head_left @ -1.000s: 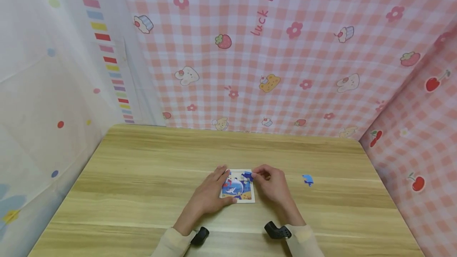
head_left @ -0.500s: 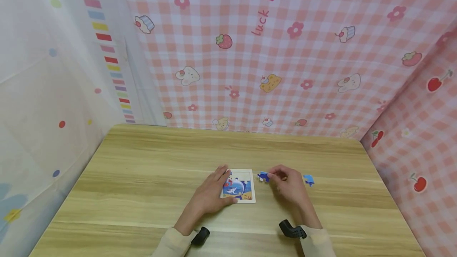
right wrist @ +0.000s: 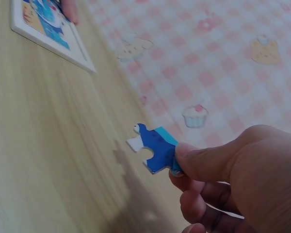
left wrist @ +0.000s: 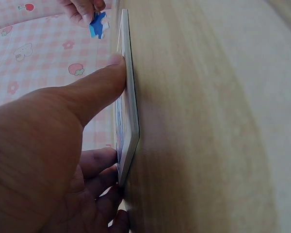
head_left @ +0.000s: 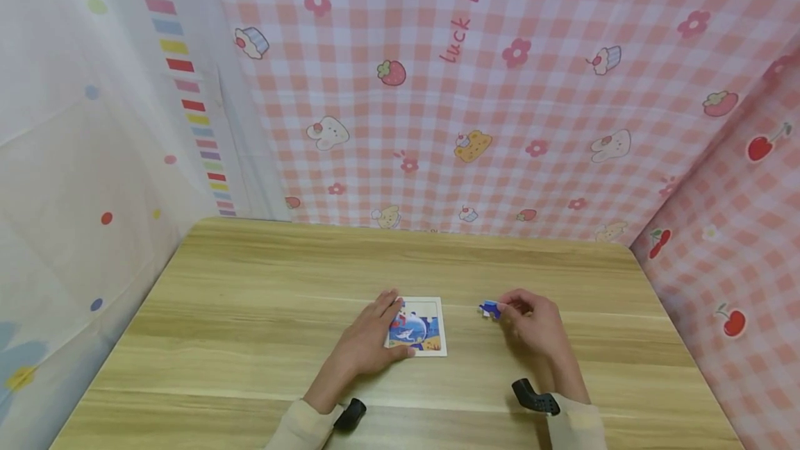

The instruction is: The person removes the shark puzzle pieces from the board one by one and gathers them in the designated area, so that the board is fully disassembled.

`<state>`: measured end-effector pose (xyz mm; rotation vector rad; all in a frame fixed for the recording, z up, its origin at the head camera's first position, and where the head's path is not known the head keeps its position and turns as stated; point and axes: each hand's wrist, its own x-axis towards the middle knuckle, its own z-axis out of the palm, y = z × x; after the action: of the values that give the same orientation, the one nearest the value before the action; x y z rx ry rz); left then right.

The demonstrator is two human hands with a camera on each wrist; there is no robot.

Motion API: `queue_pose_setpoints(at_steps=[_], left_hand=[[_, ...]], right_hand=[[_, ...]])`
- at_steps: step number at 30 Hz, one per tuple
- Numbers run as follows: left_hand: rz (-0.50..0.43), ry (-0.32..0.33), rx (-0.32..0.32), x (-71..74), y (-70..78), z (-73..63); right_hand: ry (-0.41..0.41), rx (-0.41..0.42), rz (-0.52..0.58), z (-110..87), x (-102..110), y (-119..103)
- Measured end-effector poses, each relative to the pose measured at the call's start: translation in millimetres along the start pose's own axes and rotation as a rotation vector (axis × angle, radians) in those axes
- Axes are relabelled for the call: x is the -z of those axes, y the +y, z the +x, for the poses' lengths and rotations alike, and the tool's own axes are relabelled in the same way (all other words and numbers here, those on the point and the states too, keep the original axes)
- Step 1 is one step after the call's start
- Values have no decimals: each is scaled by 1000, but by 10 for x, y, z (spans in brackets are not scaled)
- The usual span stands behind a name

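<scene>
My left hand (head_left: pixel 370 337) rests over the left side of a white-framed jigsaw board (head_left: pixel 444 339), its thumb on the near edge and its fingers stretched along the left. Printed on the board is an undersea picture with a white dolphin; pale bare backing (head_left: pixel 421 308) shows along its top. To the right, thumb and fingertips of my right hand (head_left: pixel 534 321) pinch a blue puzzle piece (right wrist: pixel 157 149). In the right wrist view this piece hangs above the wood, a shadow below it, with knobs and a rounded notch facing away from the hand.
The wood-grain table (head_left: pixel 281 283) meets a pink checked cloth (head_left: pixel 437 179) at the back. Another cherry-print cloth (head_left: pixel 719 283) borders the right side, and a white dotted cloth (head_left: pixel 81 228) the left. Black wrist devices (head_left: pixel 535 398) sit at both cuffs.
My right hand has carried the blue puzzle piece from the board's upper right corner off to the right. A second blue piece on the table is now hidden behind that hand. The left hand stays put.
</scene>
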<state>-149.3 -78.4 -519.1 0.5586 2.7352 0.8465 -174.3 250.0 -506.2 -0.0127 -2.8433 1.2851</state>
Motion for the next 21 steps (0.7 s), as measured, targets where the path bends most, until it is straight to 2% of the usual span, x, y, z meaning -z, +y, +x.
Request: queue_pose_setpoints(at_steps=[13, 21], left_hand=[[7, 3, 6, -9, -20, 6], [10, 9, -8, -9, -16, 15]], right_hand=[[7, 22, -91, -14, 246, 212], [79, 29, -209, -7, 255, 313]])
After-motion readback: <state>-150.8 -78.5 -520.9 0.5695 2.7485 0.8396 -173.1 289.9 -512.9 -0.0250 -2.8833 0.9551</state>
